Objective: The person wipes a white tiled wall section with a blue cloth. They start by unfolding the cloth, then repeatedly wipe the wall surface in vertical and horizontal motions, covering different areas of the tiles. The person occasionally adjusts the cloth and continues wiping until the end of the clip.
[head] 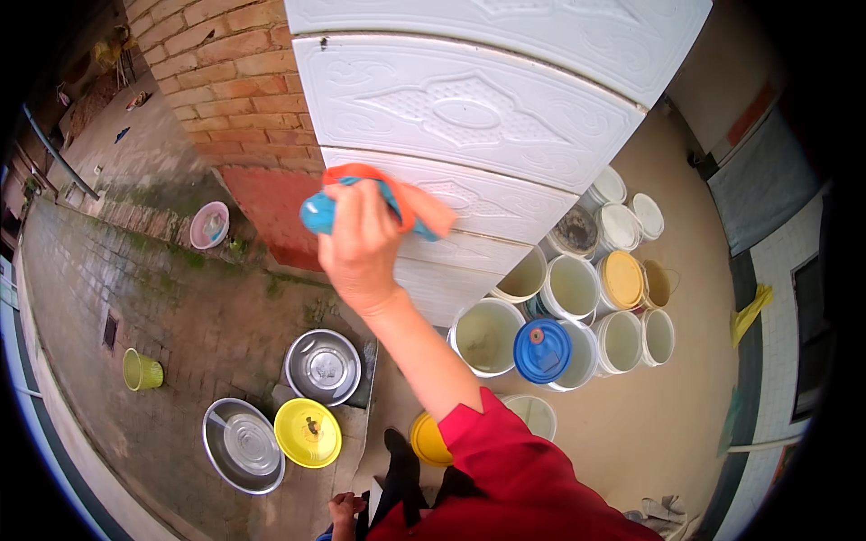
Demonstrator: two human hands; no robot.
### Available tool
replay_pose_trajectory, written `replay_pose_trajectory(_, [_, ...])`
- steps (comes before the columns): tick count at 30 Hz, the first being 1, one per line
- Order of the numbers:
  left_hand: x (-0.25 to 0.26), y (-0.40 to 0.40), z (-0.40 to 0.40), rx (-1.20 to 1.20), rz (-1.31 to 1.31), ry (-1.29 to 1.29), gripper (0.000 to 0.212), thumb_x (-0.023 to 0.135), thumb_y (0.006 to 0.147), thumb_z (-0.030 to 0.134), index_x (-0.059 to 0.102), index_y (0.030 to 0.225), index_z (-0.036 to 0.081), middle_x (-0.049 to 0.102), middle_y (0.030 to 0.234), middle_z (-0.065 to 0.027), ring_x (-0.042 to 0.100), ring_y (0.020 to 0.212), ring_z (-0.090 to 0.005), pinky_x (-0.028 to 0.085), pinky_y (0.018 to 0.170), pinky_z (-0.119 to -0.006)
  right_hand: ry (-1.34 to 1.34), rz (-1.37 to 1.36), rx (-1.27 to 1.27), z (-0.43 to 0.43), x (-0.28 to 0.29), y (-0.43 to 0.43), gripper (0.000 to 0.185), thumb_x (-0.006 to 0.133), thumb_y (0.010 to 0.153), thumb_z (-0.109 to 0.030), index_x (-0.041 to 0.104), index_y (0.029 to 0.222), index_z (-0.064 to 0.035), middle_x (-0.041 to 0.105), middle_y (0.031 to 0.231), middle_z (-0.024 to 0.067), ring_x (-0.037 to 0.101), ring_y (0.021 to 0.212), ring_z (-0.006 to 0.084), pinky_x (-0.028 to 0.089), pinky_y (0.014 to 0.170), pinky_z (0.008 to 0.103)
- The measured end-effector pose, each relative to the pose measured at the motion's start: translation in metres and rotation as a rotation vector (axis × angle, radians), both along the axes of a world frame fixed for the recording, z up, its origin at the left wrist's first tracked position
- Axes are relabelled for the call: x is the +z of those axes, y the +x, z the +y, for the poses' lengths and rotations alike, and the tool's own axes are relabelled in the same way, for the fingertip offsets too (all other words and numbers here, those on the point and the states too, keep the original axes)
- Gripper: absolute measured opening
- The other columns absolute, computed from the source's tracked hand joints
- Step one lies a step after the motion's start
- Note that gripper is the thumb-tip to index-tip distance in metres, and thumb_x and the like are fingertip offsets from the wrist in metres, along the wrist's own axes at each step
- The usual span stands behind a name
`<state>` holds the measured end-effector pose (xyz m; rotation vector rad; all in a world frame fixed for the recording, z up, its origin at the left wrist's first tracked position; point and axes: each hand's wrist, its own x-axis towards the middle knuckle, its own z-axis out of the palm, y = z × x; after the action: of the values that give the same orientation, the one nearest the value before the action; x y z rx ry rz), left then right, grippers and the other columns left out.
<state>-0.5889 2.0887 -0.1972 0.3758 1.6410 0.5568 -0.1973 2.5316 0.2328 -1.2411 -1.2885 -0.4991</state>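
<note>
My right hand (362, 247) is closed on a bunched blue and orange cloth (426, 206), held at the left side of a white embossed tile pillar (467, 111). Part of the cloth lies over the lower tiles. The bare forearm leads back to a red sleeve at the lower right. Low in the picture, beside dark-trousered legs, my left hand (345, 506) has its fingers partly curled; whether it holds anything cannot be told. Left of the pillar is a brick wall (243, 88) with a red-painted base (277, 209).
Several plastic buckets (570, 287) stand right of the pillar, one with a blue lid (542, 351). Two metal basins (323, 367) and a yellow basin (308, 433) sit at lower left. Farther left are a yellow-green basket (142, 370) and a pink basin (210, 225).
</note>
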Motion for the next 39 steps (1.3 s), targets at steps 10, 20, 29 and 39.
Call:
replay_pose_trajectory(10, [0.012, 0.012, 0.001, 0.075, -0.063, 0.077, 0.022, 0.057, 0.094, 0.006, 0.059, 0.104, -0.013, 0.069, 0.077, -0.0230, 0.070, 0.061, -0.0317, 0.062, 0.054, -0.040, -0.008, 0.266, -0.216, -0.059, -0.001, 0.059, 0.018, 0.072, 0.078, 0.001, 0.058, 0.089, -0.0011, 0.061, 0.078, 0.0114, 0.058, 0.066, 0.0233, 0.046, 0.062, 0.0375])
replay_pose_trajectory(20, [0.117, 0.076, 0.121, -0.155, 0.050, 0.271, 0.026, 0.061, 0.097, 0.017, 0.064, 0.092, -0.009, 0.069, 0.077, -0.0166, 0.070, 0.067, -0.0238, 0.059, 0.063, -0.035, -0.358, 0.479, 0.203, -0.086, 0.014, 0.079, 0.022, 0.072, 0.084, -0.002, 0.062, 0.104, -0.0011, 0.069, 0.089, 0.0092, 0.063, 0.074, 0.0122, 0.051, 0.064, 0.0294])
replay_pose_trajectory(29, [0.366, 0.269, 0.294, -0.362, -0.263, 1.095, 0.031, 0.060, 0.100, 0.010, 0.059, 0.129, -0.001, 0.067, 0.113, -0.0132, 0.068, 0.095, -0.0200, 0.056, 0.083, -0.030, -0.516, 0.868, 0.667, -0.163, 0.042, 0.089, 0.027, 0.065, 0.089, -0.002, 0.062, 0.114, -0.0071, 0.068, 0.100, 0.0039, 0.066, 0.083, 0.0079, 0.053, 0.052, 0.0195])
replay_pose_trajectory(39, [0.414, 0.332, 0.297, -0.188, -0.387, 1.111, 0.038, 0.078, 0.084, 0.013, 0.066, 0.118, 0.000, 0.069, 0.107, -0.0033, 0.061, 0.098, -0.0099, 0.049, 0.091, -0.028, -0.678, -0.048, 0.500, -0.173, 0.086, 0.115, 0.015, 0.066, 0.092, -0.009, 0.064, 0.104, 0.0007, 0.067, 0.090, 0.0110, 0.066, 0.079, 0.0209, 0.054, 0.070, 0.0310])
